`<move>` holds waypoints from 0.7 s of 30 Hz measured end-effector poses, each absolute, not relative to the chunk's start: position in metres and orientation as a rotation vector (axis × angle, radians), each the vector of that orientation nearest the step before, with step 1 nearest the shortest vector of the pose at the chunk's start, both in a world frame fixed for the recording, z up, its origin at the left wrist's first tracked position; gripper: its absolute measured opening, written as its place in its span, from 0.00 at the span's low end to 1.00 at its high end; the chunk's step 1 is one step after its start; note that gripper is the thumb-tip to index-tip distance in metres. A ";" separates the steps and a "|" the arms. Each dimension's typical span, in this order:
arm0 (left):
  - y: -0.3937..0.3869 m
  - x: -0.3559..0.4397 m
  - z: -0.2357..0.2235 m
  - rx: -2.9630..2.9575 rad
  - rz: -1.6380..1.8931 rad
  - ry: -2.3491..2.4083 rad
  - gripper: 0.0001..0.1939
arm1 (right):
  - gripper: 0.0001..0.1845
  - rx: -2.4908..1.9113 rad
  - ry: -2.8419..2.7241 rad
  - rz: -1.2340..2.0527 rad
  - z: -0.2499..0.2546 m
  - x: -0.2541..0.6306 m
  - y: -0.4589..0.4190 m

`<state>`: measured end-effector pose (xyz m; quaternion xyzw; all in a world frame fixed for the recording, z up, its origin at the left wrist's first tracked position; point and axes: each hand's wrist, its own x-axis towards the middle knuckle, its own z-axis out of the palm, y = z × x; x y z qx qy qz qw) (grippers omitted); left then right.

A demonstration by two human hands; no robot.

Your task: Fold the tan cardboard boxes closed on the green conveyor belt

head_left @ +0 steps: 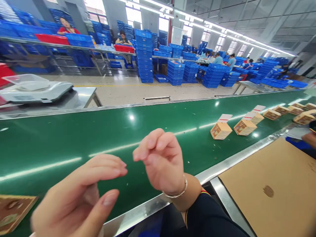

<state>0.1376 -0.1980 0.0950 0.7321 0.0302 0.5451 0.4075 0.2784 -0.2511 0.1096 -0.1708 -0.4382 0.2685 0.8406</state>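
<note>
Both my hands hover above a green conveyor belt. My left hand is open, thumb and fingers apart, with nothing visible between them. To its right and a little farther out, my right hand is closed, its fingers curled towards the thumb; I see nothing in it. A bracelet circles the right wrist. Left of my left hand lies a flat-looking brown printed box, partly cut off by the frame edge. Farther right on the belt stand small tan printed boxes, including a near one with a white flap raised.
Cardboard lies at the right beside the belt's metal edge. A co-worker's hand shows at the far right. Across the belt are a white scale on a metal table, stacked blue crates and several seated people.
</note>
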 end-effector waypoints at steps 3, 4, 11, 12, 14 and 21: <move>-0.202 0.152 0.109 1.998 1.408 0.079 0.11 | 0.12 -0.344 -0.805 0.678 0.114 0.296 -0.256; -0.204 0.155 0.111 2.011 1.415 0.092 0.10 | 0.14 -0.338 -0.779 0.700 0.116 0.302 -0.258; -0.209 0.161 0.107 2.023 1.406 0.054 0.08 | 0.16 -0.401 -0.781 0.617 0.119 0.330 -0.264; -0.209 0.161 0.107 2.024 1.405 0.052 0.08 | 0.16 -0.420 -0.800 0.588 0.118 0.331 -0.263; -0.208 0.161 0.108 2.021 1.409 0.056 0.08 | 0.15 -0.450 -0.835 0.524 0.116 0.332 -0.263; -0.208 0.163 0.109 2.016 1.405 0.059 0.08 | 0.16 -0.507 -0.868 0.296 0.114 0.330 -0.261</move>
